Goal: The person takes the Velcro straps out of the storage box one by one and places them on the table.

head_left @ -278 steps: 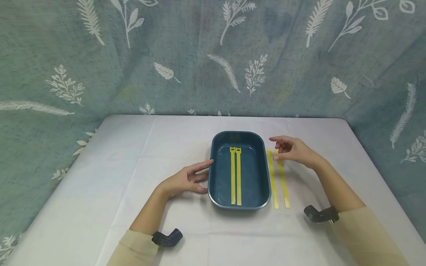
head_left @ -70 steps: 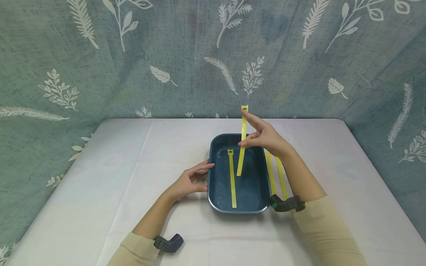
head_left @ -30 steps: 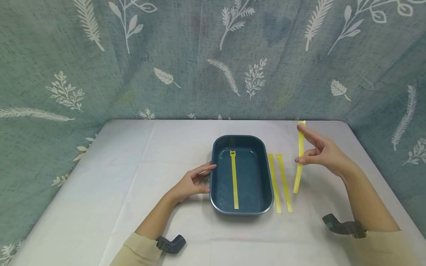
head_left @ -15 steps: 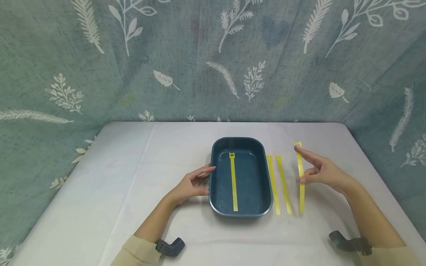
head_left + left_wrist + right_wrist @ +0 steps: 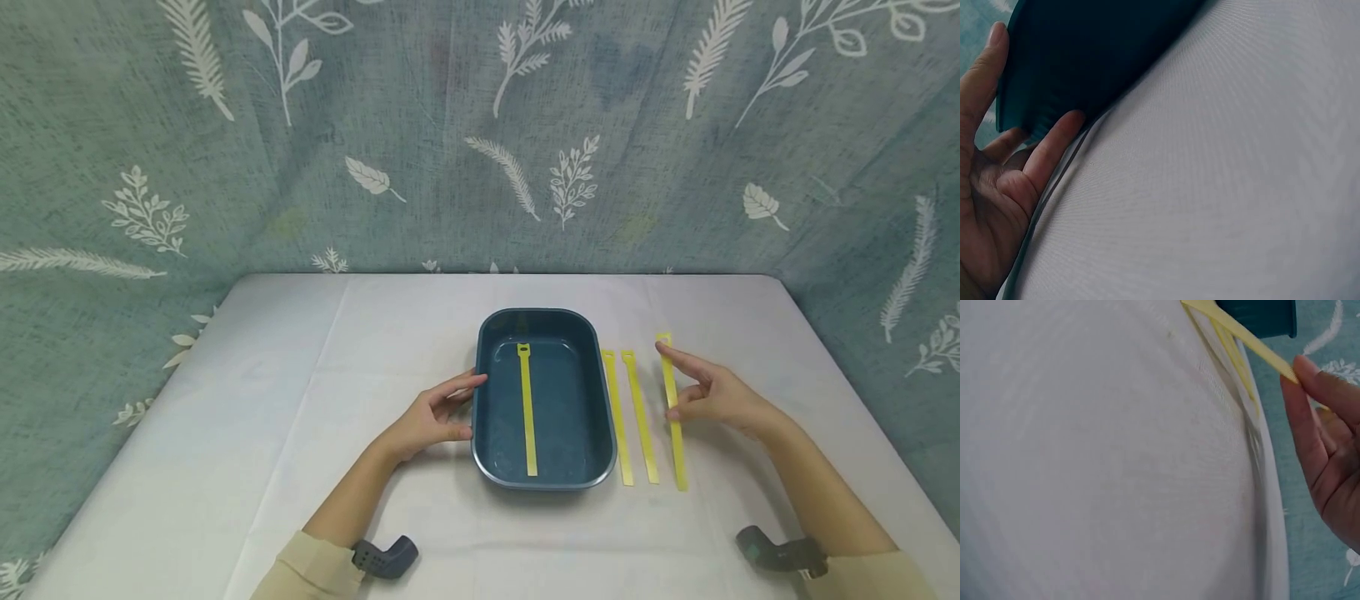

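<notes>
A dark blue rectangular tray (image 5: 576, 400) stands mid-table with one yellow cable tie (image 5: 528, 412) lying lengthwise inside it. My left hand (image 5: 427, 418) touches the tray's left side with extended fingers and thumb; in the left wrist view its fingers (image 5: 1054, 150) rest against the tray wall (image 5: 1097, 56). To the right of the tray, my right hand (image 5: 720, 398) pinches another yellow cable tie (image 5: 678, 450), a flat strap with a slotted head. Its lower end is at or close to the tabletop. In the right wrist view, thumb and finger grip that tie (image 5: 1244, 334).
Two more yellow cable ties, a nearer one (image 5: 618, 425) and a farther one (image 5: 641, 425), lie between the tray and my right hand. White cloth covers the table (image 5: 360, 325). A leaf-patterned teal curtain (image 5: 420, 167) hangs behind it.
My right hand has lifted one of two ties out of the tray, carried it right past the two on the table, and lowered it there. The left hand stays at the tray.
</notes>
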`<action>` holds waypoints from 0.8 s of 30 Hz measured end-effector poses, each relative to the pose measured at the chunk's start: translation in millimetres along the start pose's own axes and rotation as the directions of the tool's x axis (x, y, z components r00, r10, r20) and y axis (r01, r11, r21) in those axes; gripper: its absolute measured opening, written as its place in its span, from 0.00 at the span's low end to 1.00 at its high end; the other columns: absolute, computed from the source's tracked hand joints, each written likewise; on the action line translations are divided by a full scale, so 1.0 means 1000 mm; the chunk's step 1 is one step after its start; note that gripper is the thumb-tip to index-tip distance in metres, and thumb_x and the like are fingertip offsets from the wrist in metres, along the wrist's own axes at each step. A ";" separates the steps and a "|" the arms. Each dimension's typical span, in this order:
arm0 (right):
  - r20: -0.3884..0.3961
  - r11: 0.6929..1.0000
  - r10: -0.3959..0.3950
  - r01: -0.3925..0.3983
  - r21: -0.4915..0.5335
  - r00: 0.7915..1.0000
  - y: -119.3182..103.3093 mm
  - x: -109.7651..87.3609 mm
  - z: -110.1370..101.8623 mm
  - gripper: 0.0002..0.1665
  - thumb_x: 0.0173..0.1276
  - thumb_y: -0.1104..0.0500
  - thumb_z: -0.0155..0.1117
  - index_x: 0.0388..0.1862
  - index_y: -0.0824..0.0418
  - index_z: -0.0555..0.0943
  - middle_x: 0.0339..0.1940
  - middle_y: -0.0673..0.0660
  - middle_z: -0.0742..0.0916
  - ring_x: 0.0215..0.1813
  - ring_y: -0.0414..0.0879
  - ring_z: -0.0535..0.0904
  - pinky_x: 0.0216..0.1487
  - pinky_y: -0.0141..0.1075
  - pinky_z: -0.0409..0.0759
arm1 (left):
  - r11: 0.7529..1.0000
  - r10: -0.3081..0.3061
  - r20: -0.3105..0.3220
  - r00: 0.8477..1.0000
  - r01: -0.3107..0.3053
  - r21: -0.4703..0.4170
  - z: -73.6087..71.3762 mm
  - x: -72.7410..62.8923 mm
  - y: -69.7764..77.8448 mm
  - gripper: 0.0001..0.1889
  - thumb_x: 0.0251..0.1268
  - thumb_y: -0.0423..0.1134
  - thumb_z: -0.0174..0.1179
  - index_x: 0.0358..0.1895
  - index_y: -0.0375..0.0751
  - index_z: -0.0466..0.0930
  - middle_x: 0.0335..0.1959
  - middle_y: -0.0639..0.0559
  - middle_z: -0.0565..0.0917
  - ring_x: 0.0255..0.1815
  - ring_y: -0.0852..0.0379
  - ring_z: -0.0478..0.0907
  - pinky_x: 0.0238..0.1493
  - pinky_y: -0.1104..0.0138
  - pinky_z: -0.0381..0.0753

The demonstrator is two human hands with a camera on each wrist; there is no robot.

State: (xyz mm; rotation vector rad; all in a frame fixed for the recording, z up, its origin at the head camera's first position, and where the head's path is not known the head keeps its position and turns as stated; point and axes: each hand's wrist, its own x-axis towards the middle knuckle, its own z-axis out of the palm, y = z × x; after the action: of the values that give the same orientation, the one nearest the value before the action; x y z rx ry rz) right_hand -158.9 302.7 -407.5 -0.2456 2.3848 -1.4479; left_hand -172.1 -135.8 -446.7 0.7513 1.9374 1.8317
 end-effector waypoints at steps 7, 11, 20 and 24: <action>-0.039 0.998 -0.025 0.023 -0.064 0.999 0.005 0.003 0.003 0.59 0.48 0.64 0.76 0.76 0.55 0.54 0.56 0.65 0.76 0.29 0.46 0.79 0.32 0.29 0.77 | 1.000 -0.001 -0.006 1.000 0.001 0.003 0.000 0.000 0.000 0.41 0.48 0.44 0.73 0.68 0.38 0.66 0.75 0.42 0.55 0.73 0.40 0.55 0.68 0.64 0.62; -0.043 0.999 -0.018 0.016 -0.052 0.999 0.011 0.005 0.004 0.60 0.48 0.65 0.76 0.76 0.54 0.52 0.30 0.62 0.83 0.25 0.45 0.78 0.30 0.28 0.76 | 1.000 -0.004 -0.001 1.000 0.004 0.004 0.001 0.000 -0.001 0.41 0.49 0.45 0.73 0.68 0.38 0.66 0.75 0.43 0.55 0.73 0.39 0.55 0.68 0.60 0.61; -0.089 0.993 0.020 -0.030 -0.112 0.996 0.021 0.008 0.007 0.61 0.47 0.62 0.77 0.76 0.51 0.53 0.23 0.57 0.83 0.24 0.45 0.77 0.29 0.28 0.74 | 1.000 0.010 0.002 1.000 -0.010 0.011 0.000 0.000 -0.002 0.42 0.48 0.48 0.73 0.68 0.38 0.65 0.75 0.42 0.55 0.73 0.39 0.56 0.68 0.61 0.62; -0.100 0.991 0.002 -0.016 -0.134 0.995 0.022 0.008 0.008 0.61 0.47 0.63 0.76 0.76 0.53 0.53 0.23 0.56 0.82 0.25 0.45 0.77 0.28 0.28 0.75 | 1.000 0.011 0.005 1.000 -0.011 0.003 0.000 0.000 -0.001 0.43 0.48 0.48 0.73 0.68 0.37 0.65 0.75 0.42 0.55 0.72 0.38 0.55 0.67 0.65 0.64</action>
State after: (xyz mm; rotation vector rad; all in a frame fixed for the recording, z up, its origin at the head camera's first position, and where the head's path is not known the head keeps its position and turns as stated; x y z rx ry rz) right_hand -162.5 303.3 -432.0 -0.1989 2.5646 -1.3255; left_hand -172.8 -135.9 -447.8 0.7682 1.9367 1.8327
